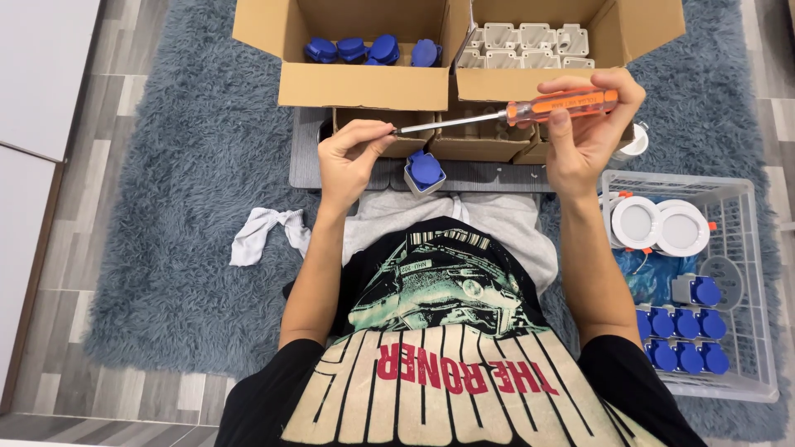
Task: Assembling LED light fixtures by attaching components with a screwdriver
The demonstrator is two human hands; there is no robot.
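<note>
Evidently the screwdriver (505, 114) is being readied rather than driven: it lies level in the air above the grey board (348, 170) at the rug's (166, 190) far edge. The right hand (590, 124) is wrapped around its orange handle, while the left hand (352, 153) pinches at the tip, perhaps seating a screw there, though nothing that small shows. Just below, the blue-capped socket (424, 171) sits loose on the board, touched by neither hand. I judge the next move calls for tilting the tip down onto it and steadying it. Small open cartons sit just behind the shaft, crowding it. Beyond stand a box of blue caps (368, 50) and a box of white housings (530, 45); a white basket (745, 248) sits at the rug's right edge, a rag (265, 232) to the left.
</note>
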